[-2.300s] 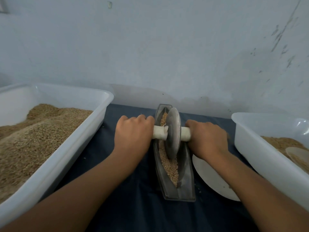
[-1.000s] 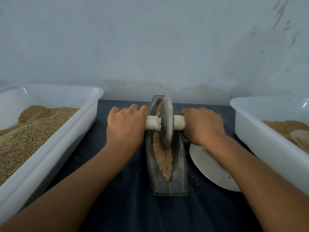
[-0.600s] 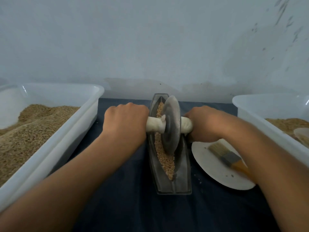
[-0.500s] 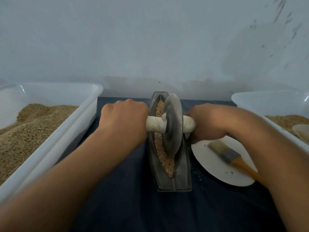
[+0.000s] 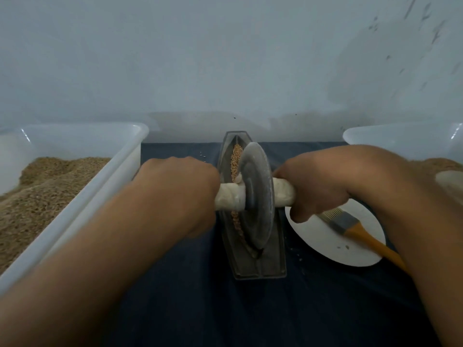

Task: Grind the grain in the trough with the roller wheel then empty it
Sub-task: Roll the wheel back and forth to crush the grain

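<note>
Both hands wrapped round the white axle (image 5: 229,200): left hand (image 5: 175,194) gripping the stub on its side, right hand (image 5: 315,189) gripping the other, fingers curled tight, nothing else held. Wheel (image 5: 256,196) standing upright in the trough (image 5: 273,261), sitting at the near half of the channel, close to the body. Compared with a second ago, pulled back from the far end; grain (image 5: 236,159) now exposed beyond the wheel, only a thin line visible on the near side along the left of the disc. Arms drawn in with it, forearms filling more of the view.

Means a return stroke in the grinding, not the end of it: kernels at the far end look whole, so more passes likely needed before emptying. A few stray kernels lying on the dark cloth (image 5: 250,309) beside the trough.

Brush (image 5: 350,226) now uncovered on the white plate (image 5: 325,244) just right of the trough, handle running under the right forearm. Left tub (image 5: 120,156) heaped with grain; right tub (image 5: 400,139) also holding some, mostly hidden by the arm. Trough not yet lifted.
</note>
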A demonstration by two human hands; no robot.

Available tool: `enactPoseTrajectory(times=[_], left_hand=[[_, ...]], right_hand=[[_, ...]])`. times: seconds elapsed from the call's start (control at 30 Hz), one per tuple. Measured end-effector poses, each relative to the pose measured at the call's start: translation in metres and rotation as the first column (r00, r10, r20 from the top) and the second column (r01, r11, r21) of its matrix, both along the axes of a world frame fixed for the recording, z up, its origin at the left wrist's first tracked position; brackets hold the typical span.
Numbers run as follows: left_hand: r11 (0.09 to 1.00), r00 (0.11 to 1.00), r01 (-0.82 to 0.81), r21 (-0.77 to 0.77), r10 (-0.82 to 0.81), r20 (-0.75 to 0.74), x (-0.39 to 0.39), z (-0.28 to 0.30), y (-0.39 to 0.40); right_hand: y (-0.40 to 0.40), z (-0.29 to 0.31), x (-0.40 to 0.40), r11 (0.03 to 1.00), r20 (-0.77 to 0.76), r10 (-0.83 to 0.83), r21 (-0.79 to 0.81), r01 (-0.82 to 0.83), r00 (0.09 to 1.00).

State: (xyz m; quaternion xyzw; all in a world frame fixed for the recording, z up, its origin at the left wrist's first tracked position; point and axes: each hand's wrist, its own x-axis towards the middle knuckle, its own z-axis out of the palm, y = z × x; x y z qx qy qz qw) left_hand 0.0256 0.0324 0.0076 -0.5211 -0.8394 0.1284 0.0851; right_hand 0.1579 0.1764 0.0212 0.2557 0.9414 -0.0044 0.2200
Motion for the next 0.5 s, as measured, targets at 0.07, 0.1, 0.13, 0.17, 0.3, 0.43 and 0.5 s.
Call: enactPoseTrajectory(times=[0.07, 0.1, 0.13, 0.17, 0.3, 0.43, 0.5], left_hand=[[1.0, 0.999, -0.015, 0.005, 0.015, 0.038, -0.005, -0.005, 0.006], [1.0, 0.998, -0.021, 0.015, 0.02, 0.061, -0.007, -0.008, 0.009], [0.999, 0.996, -0.025, 0.033, 0.023, 0.085, -0.01, -0.012, 0.013], [0.998, 0.994, -0.028, 0.059, 0.021, 0.105, -0.013, -0.016, 0.016], [0.977, 0.996, -0.013, 0.214, -0.007, 0.09, -0.023, -0.03, 0.028], [0.941, 0.998, 0.053, 0.335, -0.038, -0.052, -0.033, -0.044, 0.041], [0.918, 0.992, 0.073, 0.389, -0.028, -0.121, -0.038, -0.052, 0.046]], right_hand=[[0.001, -0.004, -0.003, 0.999, 0.003, 0.005, 0.042, -0.005, 1.0], [0.002, -0.006, -0.004, 0.997, 0.003, 0.009, 0.072, -0.009, 1.0], [0.004, -0.009, -0.006, 0.994, -0.003, 0.012, 0.105, -0.011, 1.0], [0.005, -0.011, -0.009, 0.991, -0.022, 0.012, 0.134, -0.009, 1.0], [0.019, -0.025, -0.02, 0.979, -0.165, -0.004, 0.201, 0.038, 0.986], [0.038, -0.041, -0.027, 0.957, -0.384, 0.004, 0.27, 0.109, 0.923], [0.045, -0.051, -0.029, 0.945, -0.5, 0.046, 0.303, 0.125, 0.865]])
